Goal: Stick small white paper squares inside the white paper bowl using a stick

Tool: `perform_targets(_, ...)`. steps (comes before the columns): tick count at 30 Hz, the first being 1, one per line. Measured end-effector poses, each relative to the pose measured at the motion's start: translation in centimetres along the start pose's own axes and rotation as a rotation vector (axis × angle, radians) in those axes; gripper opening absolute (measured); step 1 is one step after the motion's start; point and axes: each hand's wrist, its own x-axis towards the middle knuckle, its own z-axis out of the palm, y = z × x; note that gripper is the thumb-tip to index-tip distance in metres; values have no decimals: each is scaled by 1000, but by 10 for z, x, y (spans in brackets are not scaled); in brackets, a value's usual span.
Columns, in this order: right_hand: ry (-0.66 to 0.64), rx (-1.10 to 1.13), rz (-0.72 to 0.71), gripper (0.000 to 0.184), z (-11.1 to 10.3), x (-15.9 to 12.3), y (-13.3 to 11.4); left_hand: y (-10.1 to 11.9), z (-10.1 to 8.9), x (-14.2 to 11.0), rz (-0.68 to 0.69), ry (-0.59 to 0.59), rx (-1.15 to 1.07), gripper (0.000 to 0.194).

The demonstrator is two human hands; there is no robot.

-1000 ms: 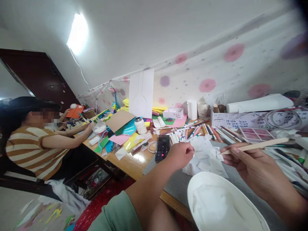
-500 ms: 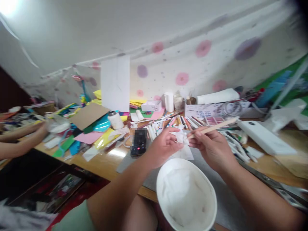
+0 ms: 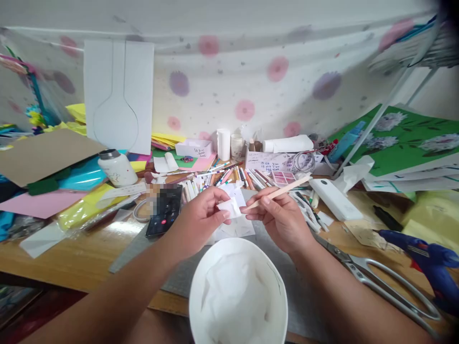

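My left hand [image 3: 204,217] is closed on a small white piece of paper [image 3: 230,208], pinched between thumb and fingers. My right hand [image 3: 283,217] grips a flat wooden stick [image 3: 281,191] that slants up to the right. The stick's lower end is at the edge of the white piece; whether they touch I cannot tell. Below both hands stands a white bowl-like container [image 3: 195,282] with white material inside. More white paper [image 3: 238,228] lies on the grey mat [image 3: 143,253] behind the container.
A phone [image 3: 165,210] lies left of my hands, near a white bottle [image 3: 116,167]. Many markers [image 3: 247,177] spread behind them. At right are large scissors [image 3: 362,272], a blue glue gun [image 3: 426,258] and a white power bank-like block [image 3: 335,199]. Coloured sheets [image 3: 46,203] cover the left side.
My view has swung to the right, so the other person's arms at left are out of sight. Both hands still hold the white piece and the stick; the white piece now shows more plainly.
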Motion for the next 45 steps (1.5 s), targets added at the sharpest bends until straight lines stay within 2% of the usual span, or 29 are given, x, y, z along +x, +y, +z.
perform_targets(10, 45, -45, -49, 32, 5, -8, 10, 0, 0, 2, 16, -37, 181, 9)
perform_targets(15, 86, -181, -55, 32, -2, -3, 20, 0, -1, 2, 28, 27, 252, 13)
perform_targets(22, 82, -475, -136, 13, -15, 4, 30, 2, -4, -1, 62, 142, 308, 14)
perform_targets(25, 74, -481, -229, 10, -10, -1, 22, 5, -5, -5, 19, 57, 242, 20)
perform_targets(28, 44, -396, -341, 10, 0, -12, 8, 11, -3, -11, -28, -32, 108, 22)
perform_targets(31, -6, -317, -418, 9, 9, -24, -3, 20, -1, -17, -29, -38, -35, 22)
perform_targets(35, -138, -199, -497, 9, 13, -34, -8, 26, 1, -22, -46, -84, -126, 9)
perform_targets(39, -125, -173, -514, 11, 14, -38, -15, 29, 1, -23, -4, -49, -112, 7)
perform_targets(45, -180, -212, -574, 14, 14, -39, -20, 34, 7, -23, -3, -120, -193, 12)
